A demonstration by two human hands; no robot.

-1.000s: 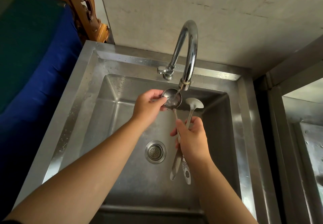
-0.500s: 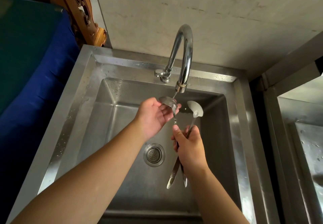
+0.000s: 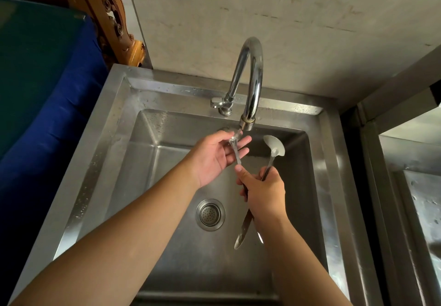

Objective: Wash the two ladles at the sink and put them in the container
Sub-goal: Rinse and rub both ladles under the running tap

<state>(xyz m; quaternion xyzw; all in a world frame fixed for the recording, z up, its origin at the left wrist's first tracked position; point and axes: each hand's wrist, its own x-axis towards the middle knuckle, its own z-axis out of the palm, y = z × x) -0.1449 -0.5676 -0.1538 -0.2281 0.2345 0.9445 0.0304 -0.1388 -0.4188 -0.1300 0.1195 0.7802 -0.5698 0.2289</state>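
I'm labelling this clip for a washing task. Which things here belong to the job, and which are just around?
In the job:
- ladle under the tap, cupped by the left hand
- second ladle
- right hand gripping both handles
- faucet
- sink

Just around:
- blue cloth
- carved wood
- second basin

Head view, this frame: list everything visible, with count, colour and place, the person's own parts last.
stainless steel sink basin: one, silver, centre.
curved chrome faucet: one, silver, behind the basin, water running.
round perforated drain strainer: one, silver, basin floor.
steel ladle under the stream: one, silver, bowl behind the left fingers.
steel ladle with pale bowl: one, silver, right of the stream.
second steel basin: one, silver, right edge.
blue cloth: one, left.
carved wooden furniture piece: one, brown, upper left.
beige wall: behind.
left hand: one, fingers straight against the ladle bowl.
right hand: one, grip round both handles.
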